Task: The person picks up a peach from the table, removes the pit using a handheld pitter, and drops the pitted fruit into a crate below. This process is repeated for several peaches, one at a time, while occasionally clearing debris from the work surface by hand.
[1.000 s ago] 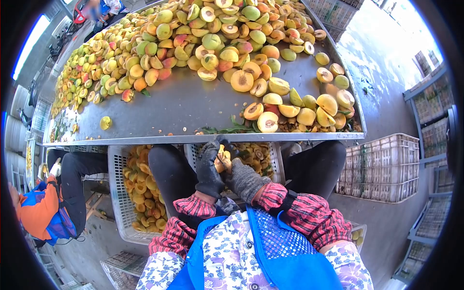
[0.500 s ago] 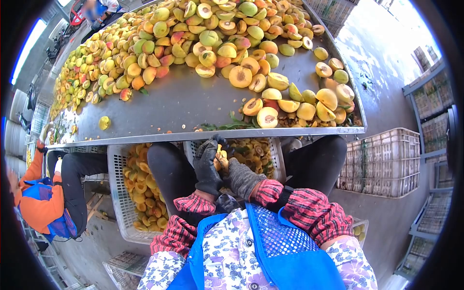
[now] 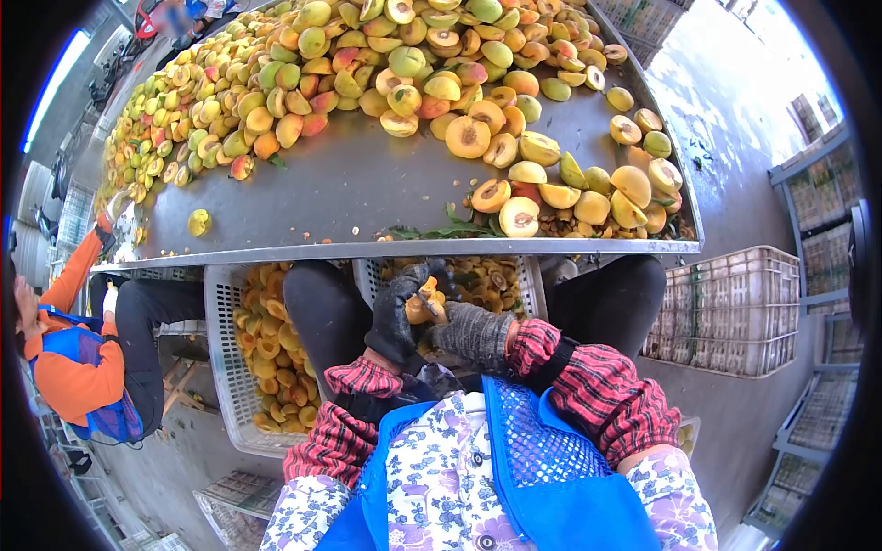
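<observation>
1. One steel worktop (image 3: 349, 197) fills the upper view, heaped with whole and halved peaches (image 3: 386, 64); against the picture a second back, its near edge sits a little lower in view and the heap is unaltered. Bare metal lies open between heap and near rim.
2. Two white crates below the rim: the left crate (image 3: 220, 367) holds peach halves, the middle crate (image 3: 528, 289) holds halves and pits. Both stay put.
3. One neighbouring person in an orange sleeve (image 3: 73, 275), at left, now reaches up to the worktop's far-left edge; a second ago that arm was down.
4. Two gloved hands, joined just under the rim between the knees. Left hand (image 3: 400, 317), dark glove, wraps the held peach (image 3: 421, 308) from the left; right hand (image 3: 473, 332), grey glove, presses against it from the right. Both have shifted slightly rightward and turned; the fruit's orange flesh shows more, so the working of it appears under way.
5. Room: tight above (rim), knees on either side, crate mouth open directly below.
</observation>
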A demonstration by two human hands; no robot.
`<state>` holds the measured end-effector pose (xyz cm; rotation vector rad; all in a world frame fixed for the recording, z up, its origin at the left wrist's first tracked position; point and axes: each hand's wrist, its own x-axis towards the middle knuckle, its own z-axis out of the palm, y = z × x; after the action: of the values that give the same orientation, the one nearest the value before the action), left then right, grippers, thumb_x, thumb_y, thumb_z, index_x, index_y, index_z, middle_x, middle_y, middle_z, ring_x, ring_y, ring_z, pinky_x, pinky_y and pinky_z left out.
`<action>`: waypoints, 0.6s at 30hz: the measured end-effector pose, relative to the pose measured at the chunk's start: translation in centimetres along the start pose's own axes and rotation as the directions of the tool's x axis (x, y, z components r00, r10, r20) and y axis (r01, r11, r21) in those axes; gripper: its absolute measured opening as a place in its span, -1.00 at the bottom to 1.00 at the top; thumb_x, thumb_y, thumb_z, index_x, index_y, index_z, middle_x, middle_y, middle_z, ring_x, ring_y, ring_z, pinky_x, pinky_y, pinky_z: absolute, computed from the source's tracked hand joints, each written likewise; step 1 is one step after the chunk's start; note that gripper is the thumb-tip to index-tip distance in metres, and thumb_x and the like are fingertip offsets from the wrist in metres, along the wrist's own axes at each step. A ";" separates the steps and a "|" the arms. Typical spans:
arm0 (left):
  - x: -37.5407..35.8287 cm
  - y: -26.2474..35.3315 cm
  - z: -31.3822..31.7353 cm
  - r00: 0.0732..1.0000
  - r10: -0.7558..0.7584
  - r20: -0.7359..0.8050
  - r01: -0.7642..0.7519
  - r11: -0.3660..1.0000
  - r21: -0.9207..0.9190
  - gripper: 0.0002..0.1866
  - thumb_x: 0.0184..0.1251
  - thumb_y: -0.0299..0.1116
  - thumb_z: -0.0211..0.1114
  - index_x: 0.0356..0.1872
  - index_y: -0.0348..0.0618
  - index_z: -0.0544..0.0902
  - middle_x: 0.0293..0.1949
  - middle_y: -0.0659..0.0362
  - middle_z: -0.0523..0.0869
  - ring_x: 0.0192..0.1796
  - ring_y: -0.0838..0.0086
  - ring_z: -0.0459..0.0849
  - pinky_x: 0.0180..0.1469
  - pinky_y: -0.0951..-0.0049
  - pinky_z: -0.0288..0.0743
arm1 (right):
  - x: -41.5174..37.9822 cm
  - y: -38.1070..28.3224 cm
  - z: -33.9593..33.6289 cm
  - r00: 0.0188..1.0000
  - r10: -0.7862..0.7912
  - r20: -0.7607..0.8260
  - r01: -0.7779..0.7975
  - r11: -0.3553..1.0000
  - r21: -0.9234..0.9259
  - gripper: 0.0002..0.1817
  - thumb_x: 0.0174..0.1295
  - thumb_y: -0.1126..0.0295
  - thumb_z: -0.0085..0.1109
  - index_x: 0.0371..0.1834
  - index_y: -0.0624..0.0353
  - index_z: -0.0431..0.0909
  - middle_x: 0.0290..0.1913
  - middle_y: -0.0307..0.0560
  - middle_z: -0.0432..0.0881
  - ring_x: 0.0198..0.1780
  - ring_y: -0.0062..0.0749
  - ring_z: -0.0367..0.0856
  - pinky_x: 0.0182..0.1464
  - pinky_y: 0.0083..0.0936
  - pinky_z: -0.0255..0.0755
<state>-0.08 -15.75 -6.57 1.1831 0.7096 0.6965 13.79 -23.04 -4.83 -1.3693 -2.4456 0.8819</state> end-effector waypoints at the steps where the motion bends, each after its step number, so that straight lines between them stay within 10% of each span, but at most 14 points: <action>1: -0.1 -0.1 -0.1 0.999 0.021 0.033 -0.022 0.999 0.039 -0.68 0.16 -0.49 0.10 -0.03 -0.31 0.53 -0.13 0.06 0.62 -0.09 0.37 0.58 0.04 0.39 0.42 | 0.0 0.0 0.0 0.998 -0.061 0.009 0.061 0.996 -0.064 -0.78 -0.04 0.34 0.06 -0.38 0.23 0.55 -0.50 0.10 0.55 -0.35 -0.02 0.55 -0.29 -0.23 0.43; 7: -0.4 0.3 -0.3 0.979 0.188 0.077 -0.204 0.905 0.373 -0.66 0.06 -0.53 0.24 -0.07 -0.28 0.55 -0.18 0.08 0.64 -0.14 0.41 0.60 -0.01 0.40 0.45 | -0.1 0.1 -0.2 0.998 -0.047 0.051 0.043 0.997 0.071 -0.81 -0.07 0.35 0.07 -0.44 0.23 0.52 -0.49 0.13 0.54 -0.37 0.03 0.53 -0.33 -0.21 0.43; 12: -0.6 -0.7 -0.3 0.894 0.448 0.031 -0.349 0.648 0.677 -0.72 0.10 -0.46 0.25 -0.13 -0.30 0.57 -0.21 0.09 0.65 -0.17 0.43 0.62 -0.06 0.44 0.49 | -0.2 0.7 2.3 0.976 -0.062 -0.208 0.114 0.962 0.248 -0.83 -0.04 0.34 0.06 -0.45 0.21 0.50 -0.46 0.08 0.53 -0.40 0.01 0.54 -0.35 -0.23 0.43; 14: -0.8 0.3 1.0 0.973 0.114 -0.201 -0.080 0.982 0.169 -0.75 0.14 -0.44 0.24 -0.16 -0.31 0.59 -0.24 0.08 0.66 -0.20 0.43 0.63 -0.10 0.46 0.51 | -0.3 -0.2 1.3 0.990 -0.032 -0.136 0.064 0.970 0.235 -0.84 0.00 0.35 0.04 -0.44 0.20 0.50 -0.46 0.07 0.52 -0.40 -0.02 0.54 -0.35 -0.25 0.43; 16: -0.6 1.3 2.3 0.964 -0.118 -0.238 0.068 0.976 -0.207 -0.79 0.21 -0.41 0.20 -0.20 -0.34 0.60 -0.29 0.07 0.67 -0.25 0.46 0.64 -0.17 0.51 0.53 | -0.6 -0.7 0.0 0.998 -0.050 -0.045 0.053 0.997 0.064 -0.84 0.04 0.35 0.00 -0.43 0.19 0.51 -0.47 0.06 0.52 -0.39 -0.05 0.54 -0.34 -0.28 0.43; 18: -0.8 1.7 2.6 0.973 -0.107 -0.206 0.059 0.972 -0.229 -0.79 0.20 -0.43 0.19 -0.20 -0.34 0.60 -0.29 0.06 0.67 -0.25 0.46 0.64 -0.17 0.51 0.52 | -1.0 -0.4 0.6 0.989 0.144 0.026 -0.135 0.836 0.531 -0.84 0.06 0.35 -0.01 -0.39 0.19 0.52 -0.45 0.06 0.53 -0.37 -0.08 0.54 -0.33 -0.29 0.44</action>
<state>1.34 -17.44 -4.21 0.8759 0.8365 0.8198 13.80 -24.24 -4.96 -1.3311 -1.8804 1.4432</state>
